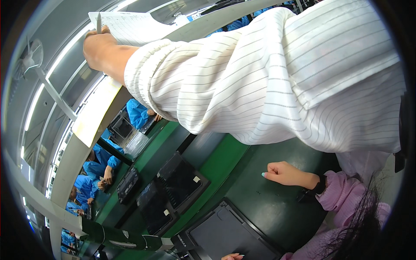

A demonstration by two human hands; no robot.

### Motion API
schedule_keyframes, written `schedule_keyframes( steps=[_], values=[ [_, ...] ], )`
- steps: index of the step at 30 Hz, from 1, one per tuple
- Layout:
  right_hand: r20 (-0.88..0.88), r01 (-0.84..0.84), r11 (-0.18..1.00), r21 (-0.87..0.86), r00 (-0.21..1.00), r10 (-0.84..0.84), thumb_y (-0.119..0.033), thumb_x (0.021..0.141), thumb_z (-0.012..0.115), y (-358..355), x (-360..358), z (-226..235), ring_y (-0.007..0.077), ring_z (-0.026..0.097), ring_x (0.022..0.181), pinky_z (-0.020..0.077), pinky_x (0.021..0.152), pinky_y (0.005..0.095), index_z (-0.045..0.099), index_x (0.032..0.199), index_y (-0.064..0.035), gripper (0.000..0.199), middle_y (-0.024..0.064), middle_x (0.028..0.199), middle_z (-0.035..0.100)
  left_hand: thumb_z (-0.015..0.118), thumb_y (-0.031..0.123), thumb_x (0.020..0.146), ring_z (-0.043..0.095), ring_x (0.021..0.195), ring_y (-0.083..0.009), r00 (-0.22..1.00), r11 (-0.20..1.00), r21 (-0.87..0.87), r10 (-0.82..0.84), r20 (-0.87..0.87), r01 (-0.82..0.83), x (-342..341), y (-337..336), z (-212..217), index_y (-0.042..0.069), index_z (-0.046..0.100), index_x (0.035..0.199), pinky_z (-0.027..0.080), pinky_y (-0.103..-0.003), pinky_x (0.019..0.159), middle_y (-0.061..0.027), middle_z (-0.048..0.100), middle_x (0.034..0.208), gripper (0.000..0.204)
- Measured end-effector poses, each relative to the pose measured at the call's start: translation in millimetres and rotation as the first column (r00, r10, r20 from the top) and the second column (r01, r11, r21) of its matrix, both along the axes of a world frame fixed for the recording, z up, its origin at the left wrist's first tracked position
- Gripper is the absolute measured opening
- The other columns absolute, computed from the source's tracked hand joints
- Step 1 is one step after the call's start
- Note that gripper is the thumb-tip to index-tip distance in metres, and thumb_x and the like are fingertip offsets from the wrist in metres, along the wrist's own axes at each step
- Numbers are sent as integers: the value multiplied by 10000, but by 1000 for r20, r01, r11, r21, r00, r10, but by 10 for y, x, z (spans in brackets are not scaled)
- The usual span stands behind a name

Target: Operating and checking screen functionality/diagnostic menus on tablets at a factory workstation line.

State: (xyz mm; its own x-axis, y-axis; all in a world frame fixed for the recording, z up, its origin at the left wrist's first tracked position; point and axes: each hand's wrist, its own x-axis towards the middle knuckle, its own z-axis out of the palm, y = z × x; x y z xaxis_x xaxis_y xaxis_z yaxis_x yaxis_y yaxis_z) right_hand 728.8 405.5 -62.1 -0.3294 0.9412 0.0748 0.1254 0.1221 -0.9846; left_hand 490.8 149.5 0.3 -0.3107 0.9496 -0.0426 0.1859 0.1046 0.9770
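Note:
My right hand point(288, 173), in a lilac sleeve with a black strap at the wrist, rests as a loose fist on the dark green bench point(277, 212); nothing shows in it. My left hand point(234, 257) is cut off by the lower edge. Its few visible fingers are at a black flat rectangular device point(229, 234) with a raised frame. Across the upper view reaches another person's arm point(225, 86) in a white striped sleeve. That person's hand point(102, 50) holds a pen point(99, 24) at a printed sheet point(130, 26).
Black flat panels point(180, 177) with small white stickers lie on the green line beyond the bench. Nearby is another black device point(128, 185). A pale curved frame point(69, 169) carries a yellow sheet point(97, 112). Several people in blue point(102, 158) work farther off.

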Motion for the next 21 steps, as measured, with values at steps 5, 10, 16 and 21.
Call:
schedule_keyframes(
  steps=[5, 10, 16, 21],
  values=[
    [-6, 1, 999, 32, 1000, -1, -264, 876, 571, 37, 17, -22, 103, 317, 504, 290, 462, 297, 376, 634, -55, 375, 9, 519, 358, 386, 226, 987, 548, 856, -154, 1000, 1000, 11, -7, -2, 7, 26, 40, -3, -3, 552, 1020, 423, -261, 818, -79, 601, 900, 285],
    [8, -18, 1000, 1, 1000, 18, -258, 876, 570, 76, 21, -57, 99, 307, 504, 286, 459, 294, 376, 636, -54, 370, 8, 518, 355, 385, 226, 987, 549, 853, -157, 1000, 999, 32, -14, -14, 14, 36, 79, -24, -6, 553, 1021, 423, -264, 818, -81, 603, 900, 289],
    [22, -12, 1000, -20, 1000, 12, -261, 876, 570, 114, 32, -68, 102, 313, 499, 284, 456, 296, 379, 634, -55, 371, 10, 516, 355, 389, 223, 987, 552, 846, -158, 1000, 998, 62, 4, 6, -4, 40, 115, -111, -7, 559, 1018, 428, -271, 810, -83, 607, 896, 287],
    [11, -6, 1000, 10, 1000, 6, -263, 874, 573, 131, 14, -84, 105, 316, 498, 288, 457, 298, 380, 634, -54, 372, 13, 517, 356, 394, 223, 985, 553, 845, -158, 1000, 999, 39, 22, 13, -23, 22, 123, -138, -5, 563, 1013, 428, -271, 806, -83, 609, 894, 285]
  ],
)
